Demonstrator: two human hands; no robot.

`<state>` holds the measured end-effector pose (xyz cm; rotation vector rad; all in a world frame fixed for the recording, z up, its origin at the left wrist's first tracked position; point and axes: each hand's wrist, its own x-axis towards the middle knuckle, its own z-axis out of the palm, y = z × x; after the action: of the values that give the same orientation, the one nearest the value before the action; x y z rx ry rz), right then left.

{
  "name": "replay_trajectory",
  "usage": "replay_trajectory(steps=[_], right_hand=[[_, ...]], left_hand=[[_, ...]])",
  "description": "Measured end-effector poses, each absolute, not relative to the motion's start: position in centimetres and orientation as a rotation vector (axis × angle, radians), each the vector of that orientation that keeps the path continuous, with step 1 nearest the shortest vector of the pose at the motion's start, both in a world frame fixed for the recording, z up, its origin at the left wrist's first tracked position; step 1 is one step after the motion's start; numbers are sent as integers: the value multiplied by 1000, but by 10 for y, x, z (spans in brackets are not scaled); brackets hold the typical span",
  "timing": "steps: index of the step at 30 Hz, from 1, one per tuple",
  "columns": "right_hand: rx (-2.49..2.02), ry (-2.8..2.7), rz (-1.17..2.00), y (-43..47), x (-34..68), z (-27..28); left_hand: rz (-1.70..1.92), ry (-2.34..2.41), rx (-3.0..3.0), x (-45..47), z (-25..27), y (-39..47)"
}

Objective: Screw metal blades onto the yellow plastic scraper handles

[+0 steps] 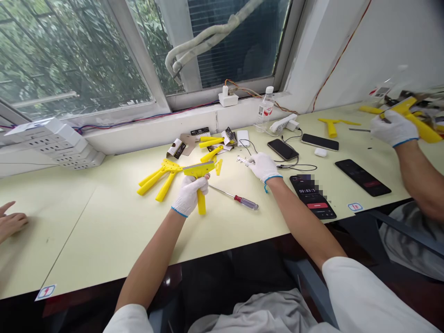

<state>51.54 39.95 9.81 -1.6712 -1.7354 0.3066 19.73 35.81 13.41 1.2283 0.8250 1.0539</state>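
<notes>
My left hand point(190, 193), in a white glove, is wrapped round the handle of a yellow scraper point(199, 171). Its wide head, with a metal blade along the top, points up and the handle end sticks out below my fist. My right hand point(264, 167), also gloved, reaches to a small pile of shiny metal pieces, seemingly screws point(242, 161). Its fingertips are drawn together at the pile; what they pinch, if anything, is too small to see. Between the hands lies a screwdriver point(244, 201) with a clear and red handle. More yellow scraper bodies point(163, 178) lie left of my left hand.
Opened black-and-white cartons point(176, 148) lie at the back, and white boxes point(57, 141) are stacked at the left. Phones point(312, 196), cables and a water bottle point(265, 111) are on the right. A co-worker's gloved hand point(393, 128) holds a yellow scraper; another person's bare hand point(12, 221) rests at far left.
</notes>
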Motion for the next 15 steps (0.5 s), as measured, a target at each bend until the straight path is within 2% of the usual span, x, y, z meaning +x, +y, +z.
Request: replay_trajectory(steps=[6, 15], right_hand=[[-1631, -1769, 310, 403, 503, 101], [-1575, -1746, 280, 395, 491, 107]], left_hand=[[1006, 686, 1024, 207, 134, 350], [978, 743, 1143, 209, 132, 347]])
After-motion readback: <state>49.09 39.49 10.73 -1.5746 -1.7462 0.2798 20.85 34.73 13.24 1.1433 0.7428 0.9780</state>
